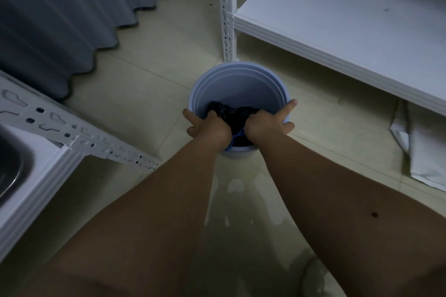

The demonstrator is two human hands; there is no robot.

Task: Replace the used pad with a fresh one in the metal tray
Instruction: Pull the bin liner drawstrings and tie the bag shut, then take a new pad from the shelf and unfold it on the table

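A pale blue round bin (pixel 237 84) stands on the tiled floor below me. Dark crumpled material (pixel 231 113), a black liner or bag, lies bunched inside it against the near wall. My left hand (pixel 208 125) grips the near left part of the bin's rim together with the dark material. On the near right, my right hand (pixel 268 122) grips the same way, its index finger stretched along the rim. A metal tray (pixel 9 164) shows at the left edge, on a white shelf. No pad can be made out.
A white shelving unit (pixel 337 31) stands at the right, its slotted post (pixel 226 9) just behind the bin. A second white rack (pixel 72 132) holds the tray at left. Grey curtains (pixel 60 14) hang at the back left. A pale sheet (pixel 424 152) lies under the right shelf.
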